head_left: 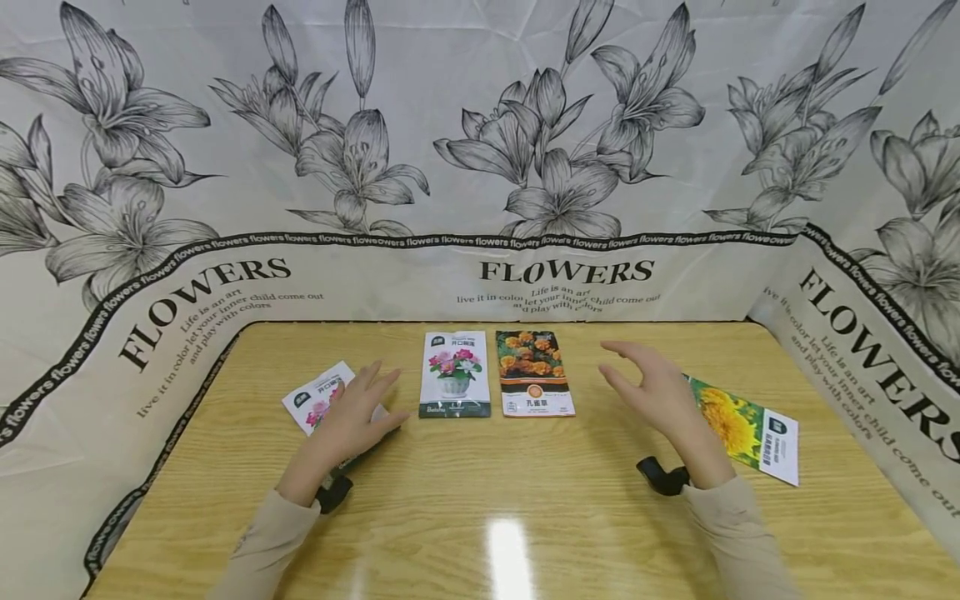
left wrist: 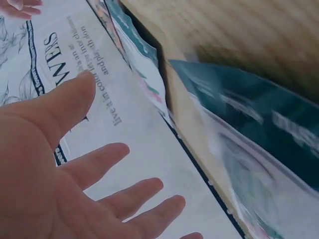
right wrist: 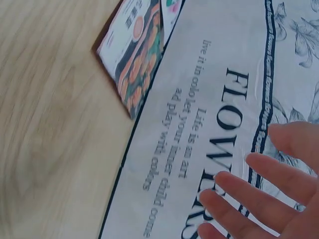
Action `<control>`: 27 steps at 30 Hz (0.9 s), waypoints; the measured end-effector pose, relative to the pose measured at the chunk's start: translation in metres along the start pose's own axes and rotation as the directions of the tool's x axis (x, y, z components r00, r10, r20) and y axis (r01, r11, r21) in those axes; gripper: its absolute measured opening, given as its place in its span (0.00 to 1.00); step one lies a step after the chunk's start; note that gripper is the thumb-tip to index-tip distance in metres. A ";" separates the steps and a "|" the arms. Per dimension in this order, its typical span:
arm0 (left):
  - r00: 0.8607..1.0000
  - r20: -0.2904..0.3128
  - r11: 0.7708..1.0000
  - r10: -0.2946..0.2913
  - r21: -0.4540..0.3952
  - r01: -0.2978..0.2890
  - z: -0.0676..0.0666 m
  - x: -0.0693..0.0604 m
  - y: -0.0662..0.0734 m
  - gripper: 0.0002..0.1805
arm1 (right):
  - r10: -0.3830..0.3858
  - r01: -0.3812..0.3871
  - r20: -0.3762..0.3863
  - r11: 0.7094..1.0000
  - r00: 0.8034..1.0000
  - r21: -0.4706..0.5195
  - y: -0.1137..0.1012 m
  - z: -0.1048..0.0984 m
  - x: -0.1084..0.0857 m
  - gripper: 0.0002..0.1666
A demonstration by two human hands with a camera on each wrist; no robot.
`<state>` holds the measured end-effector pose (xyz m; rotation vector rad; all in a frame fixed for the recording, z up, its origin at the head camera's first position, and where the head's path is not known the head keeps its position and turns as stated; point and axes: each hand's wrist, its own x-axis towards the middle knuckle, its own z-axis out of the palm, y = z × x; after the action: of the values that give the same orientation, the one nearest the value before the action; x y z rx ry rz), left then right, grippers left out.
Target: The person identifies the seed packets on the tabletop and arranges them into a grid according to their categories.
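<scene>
In the head view, my left hand (head_left: pixel 347 429) hovers over a tilted white packet with pink flowers (head_left: pixel 306 403), partly covering it; its fingers are spread and hold nothing. Upright in the middle lie a packet with a potted pink plant (head_left: pixel 454 375) and, just right of it, an orange-flower packet (head_left: pixel 534 373). My right hand (head_left: pixel 660 396) is raised with fingers apart, beside a slanted yellow-flower packet (head_left: pixel 738 427). Both wrist views show relaxed, empty fingers: the left hand (left wrist: pixel 75 174) near a green-edged packet (left wrist: pixel 249 114), the right hand (right wrist: pixel 269 194) away from the orange-flower packet (right wrist: pixel 137 55).
A wooden table (head_left: pixel 450 500) carries the packets. White cloth (head_left: pixel 375 283) printed with black flowers and lettering stands around its back and sides. Black straps (head_left: pixel 663 477) circle both wrists. Light reflects off the table's front part.
</scene>
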<state>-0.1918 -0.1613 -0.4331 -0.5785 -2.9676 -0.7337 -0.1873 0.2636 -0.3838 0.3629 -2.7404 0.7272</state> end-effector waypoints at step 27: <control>0.994 -0.028 0.995 -0.102 -0.020 0.101 -0.020 -0.049 -0.053 0.38 | 0.103 -0.102 -0.035 0.995 0.994 0.015 0.111 -0.066 -0.058 0.28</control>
<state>-0.1669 -0.2308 -0.4440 -0.4168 -2.9853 -0.7708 -0.1539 0.4004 -0.3976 0.2107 -2.7380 0.7707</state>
